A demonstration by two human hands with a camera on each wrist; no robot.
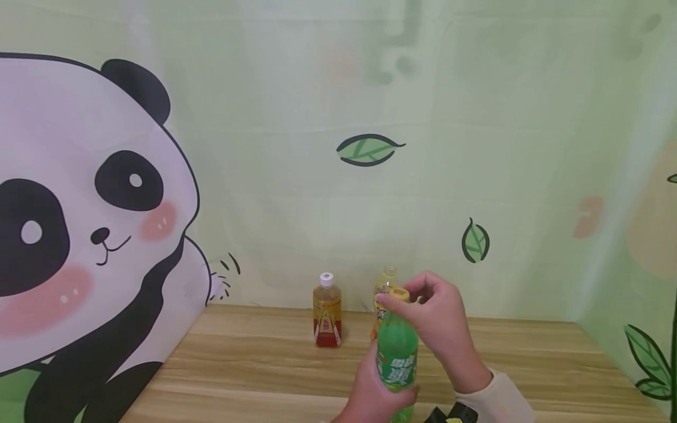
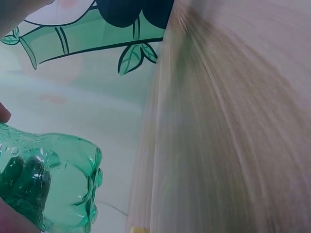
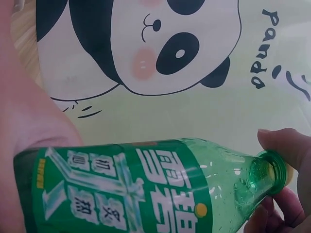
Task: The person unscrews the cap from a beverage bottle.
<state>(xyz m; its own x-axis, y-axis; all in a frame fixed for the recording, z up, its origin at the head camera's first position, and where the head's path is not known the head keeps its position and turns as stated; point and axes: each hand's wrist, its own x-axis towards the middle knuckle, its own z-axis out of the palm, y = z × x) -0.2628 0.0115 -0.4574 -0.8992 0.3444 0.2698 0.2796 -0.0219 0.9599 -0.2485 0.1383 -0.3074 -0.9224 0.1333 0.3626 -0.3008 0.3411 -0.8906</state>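
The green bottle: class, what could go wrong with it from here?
The yellow cap could slip from the pinch of the right hand and fall. The green bottle, held off the table by the left hand, might drop if that grip loosens. It could also knock the clear bottle behind it if swung forward.

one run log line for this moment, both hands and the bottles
left hand: grips green bottle low down | right hand: pinches yellow cap at its mouth | behind: partly hidden bottle | table: white-capped bottle upright
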